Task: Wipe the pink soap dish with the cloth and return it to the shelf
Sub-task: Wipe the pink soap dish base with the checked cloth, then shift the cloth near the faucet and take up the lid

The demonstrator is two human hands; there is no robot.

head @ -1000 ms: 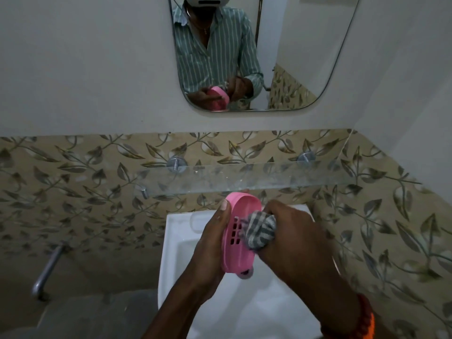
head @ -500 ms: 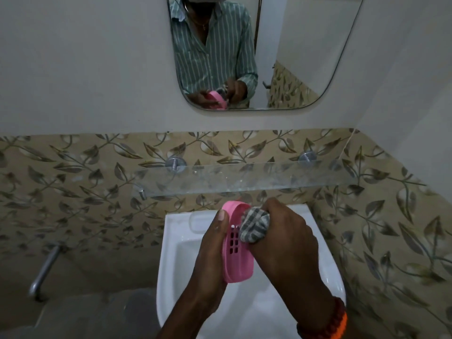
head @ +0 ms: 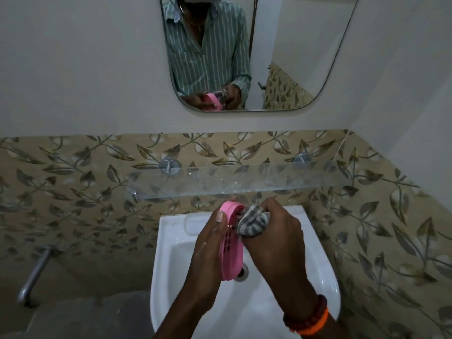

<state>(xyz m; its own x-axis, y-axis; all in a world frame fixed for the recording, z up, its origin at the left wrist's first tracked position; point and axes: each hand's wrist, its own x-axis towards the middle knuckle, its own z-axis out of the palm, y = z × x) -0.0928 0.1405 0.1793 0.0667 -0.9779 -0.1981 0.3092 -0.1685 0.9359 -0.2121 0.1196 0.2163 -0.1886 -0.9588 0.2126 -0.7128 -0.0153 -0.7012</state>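
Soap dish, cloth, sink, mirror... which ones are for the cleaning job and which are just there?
For the job:
- pink soap dish, held on edge in the left hand
- striped cloth, bunched in the right hand
- glass shelf, where the dish goes back

Just there:
- white sink
- mirror
- metal pipe

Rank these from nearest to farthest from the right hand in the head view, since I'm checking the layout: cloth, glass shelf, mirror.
1. Cloth: bunched in the right hand.
2. Glass shelf: just above the hand, on the tiled wall.
3. Mirror: higher up the wall.
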